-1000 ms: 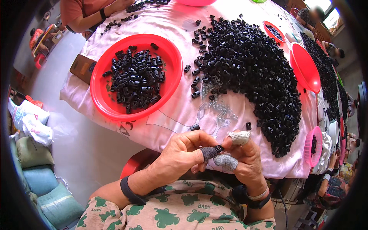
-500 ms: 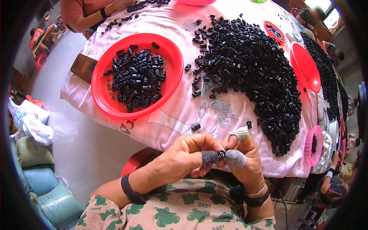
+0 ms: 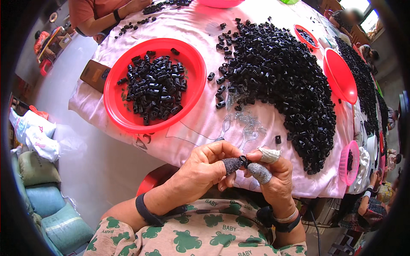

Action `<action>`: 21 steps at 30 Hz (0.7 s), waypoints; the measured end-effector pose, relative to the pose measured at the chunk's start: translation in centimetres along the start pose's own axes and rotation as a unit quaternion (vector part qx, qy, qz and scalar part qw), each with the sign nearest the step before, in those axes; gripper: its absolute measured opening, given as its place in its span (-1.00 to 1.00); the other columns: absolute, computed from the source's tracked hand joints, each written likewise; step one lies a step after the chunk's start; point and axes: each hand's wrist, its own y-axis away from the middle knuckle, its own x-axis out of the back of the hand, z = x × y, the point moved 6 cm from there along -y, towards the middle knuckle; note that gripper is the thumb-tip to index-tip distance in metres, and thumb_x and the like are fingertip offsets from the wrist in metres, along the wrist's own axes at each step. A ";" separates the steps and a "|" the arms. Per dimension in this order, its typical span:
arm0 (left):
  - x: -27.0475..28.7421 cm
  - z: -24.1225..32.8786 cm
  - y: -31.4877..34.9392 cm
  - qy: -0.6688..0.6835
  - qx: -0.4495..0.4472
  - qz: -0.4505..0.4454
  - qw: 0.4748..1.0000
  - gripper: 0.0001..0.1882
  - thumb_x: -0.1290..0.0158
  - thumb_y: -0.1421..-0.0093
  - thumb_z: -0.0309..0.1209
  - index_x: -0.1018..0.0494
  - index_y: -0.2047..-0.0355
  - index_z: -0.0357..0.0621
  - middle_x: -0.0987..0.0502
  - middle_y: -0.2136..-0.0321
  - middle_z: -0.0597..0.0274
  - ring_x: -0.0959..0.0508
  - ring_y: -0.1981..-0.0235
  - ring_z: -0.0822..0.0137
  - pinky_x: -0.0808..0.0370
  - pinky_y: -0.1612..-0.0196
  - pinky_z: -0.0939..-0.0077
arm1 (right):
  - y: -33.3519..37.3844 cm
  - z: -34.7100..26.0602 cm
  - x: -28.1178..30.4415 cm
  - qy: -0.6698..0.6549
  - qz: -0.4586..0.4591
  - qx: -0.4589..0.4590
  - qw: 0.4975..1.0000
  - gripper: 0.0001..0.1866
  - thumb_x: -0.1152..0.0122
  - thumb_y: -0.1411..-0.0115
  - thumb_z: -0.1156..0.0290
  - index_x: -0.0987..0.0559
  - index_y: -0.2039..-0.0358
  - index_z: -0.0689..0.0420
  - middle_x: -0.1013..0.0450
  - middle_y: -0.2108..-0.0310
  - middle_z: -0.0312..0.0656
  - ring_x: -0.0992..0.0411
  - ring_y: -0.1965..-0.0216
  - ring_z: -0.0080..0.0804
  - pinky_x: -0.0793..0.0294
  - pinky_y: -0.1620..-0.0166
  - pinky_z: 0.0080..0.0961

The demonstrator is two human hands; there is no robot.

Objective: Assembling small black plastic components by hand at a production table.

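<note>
Just past the table's near edge, both hands meet around one small black cord lock (image 3: 243,159). My left hand (image 3: 204,164) pinches it between forefinger and a thumb wrapped in dark cloth. From the other side, my right hand (image 3: 275,175) grips it too, with grey and white cloth covers on its fingertips. Fingers hide most of the piece. Beyond them lies a scatter of small metal springs (image 3: 247,119). A large heap of black cord-lock parts (image 3: 279,85) spreads to the right. On the left, a red basin (image 3: 194,100) holds a pile of cord locks (image 3: 156,87).
A brown phone-like case (image 3: 94,76) lies beside the basin. To the right stand an empty-looking red bowl (image 3: 339,77) and a pink basket (image 3: 351,164). Another person's arm (image 3: 104,23) rests at the far left of the pink-covered table (image 3: 188,147). Stuffed sacks (image 3: 64,226) sit on the floor at left.
Both hands have shifted slightly up and away with the cord lock. My right forefinger has moved in closer to it. The loose piece beyond my left hand is now mostly covered.
</note>
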 end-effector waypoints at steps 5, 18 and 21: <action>0.0 0.0 0.1 0.014 0.001 -0.005 1.000 -0.71 -0.10 -0.18 -0.43 -0.39 0.14 -0.34 -0.52 0.41 0.12 -0.52 0.54 0.44 -0.40 0.55 0.71 | 0.1 -0.5 -0.3 0.043 0.006 0.036 0.998 -0.72 -0.23 -0.11 0.68 -0.54 0.12 0.30 -0.50 0.20 -0.21 -0.49 0.13 -0.42 -0.50 0.08 -0.58; 0.0 -0.1 0.0 -0.016 0.000 0.016 1.000 -0.75 -0.09 -0.20 -0.43 -0.39 0.15 -0.31 -0.52 0.43 0.17 -0.51 0.54 0.47 -0.38 0.57 0.74 | 0.0 -0.6 -0.5 0.047 -0.001 0.013 0.999 -0.74 -0.17 -0.14 0.71 -0.49 0.12 0.32 -0.48 0.20 -0.18 -0.49 0.12 -0.45 -0.49 0.06 -0.59; 0.1 0.0 -0.1 -0.010 -0.004 0.019 1.000 -0.75 -0.09 -0.20 -0.43 -0.39 0.15 -0.30 -0.51 0.46 0.18 -0.51 0.55 0.46 -0.39 0.57 0.73 | -0.1 -0.3 -0.7 0.049 0.021 0.028 0.998 -0.73 -0.15 -0.14 0.72 -0.50 0.12 0.32 -0.43 0.21 -0.23 -0.47 0.10 -0.44 -0.47 0.02 -0.58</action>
